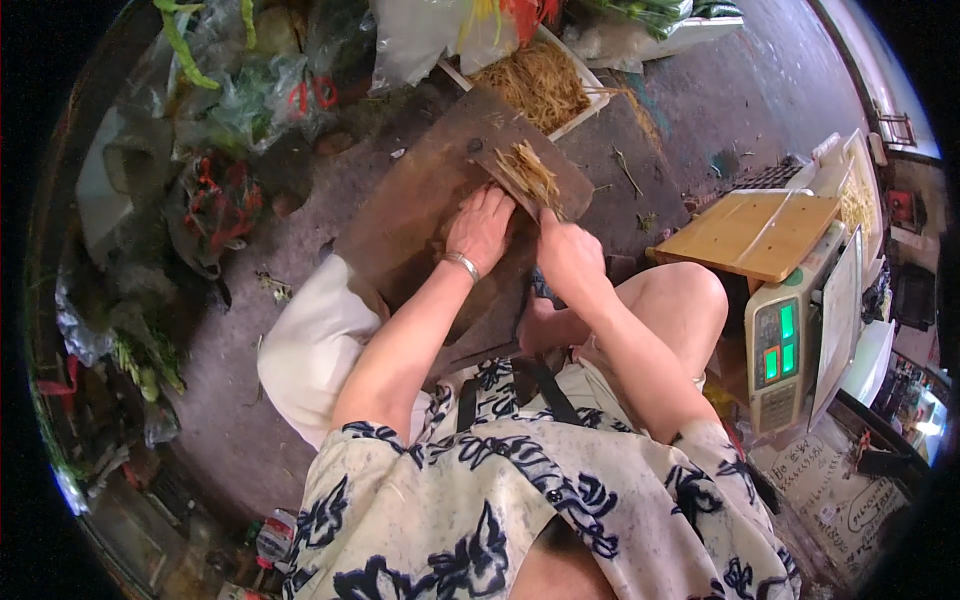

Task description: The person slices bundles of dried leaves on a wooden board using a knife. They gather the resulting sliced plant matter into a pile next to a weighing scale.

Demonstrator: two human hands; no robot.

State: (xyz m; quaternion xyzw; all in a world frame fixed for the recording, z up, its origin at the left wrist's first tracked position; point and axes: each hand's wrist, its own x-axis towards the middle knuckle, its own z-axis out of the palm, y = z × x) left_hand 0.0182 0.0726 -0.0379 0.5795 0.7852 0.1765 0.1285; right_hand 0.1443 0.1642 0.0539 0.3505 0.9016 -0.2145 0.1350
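My right hand (568, 255) grips the handle of a broad-bladed cleaver (574, 184), whose blade lies slanting over the far right part of a dark brown wooden chopping board (409, 187). Thin yellowish shredded strips (529, 171) lie in a heap on the blade. My left hand (481, 229), with a metal bracelet at the wrist, rests palm down on the board. Its fingertips are close to the near edge of the blade; whether anything is under them is hidden. Beyond the board stands a white tray (596, 101) holding more of the shredded strips (536, 84).
At the right, a digital scale (772, 375) with lit displays stands beside a wooden board (750, 229). Plastic bags (270, 105) with greens lie at the upper left, green vegetables (142, 360) at the left. My knees flank the chopping board. Plant scraps lie on the floor (232, 420).
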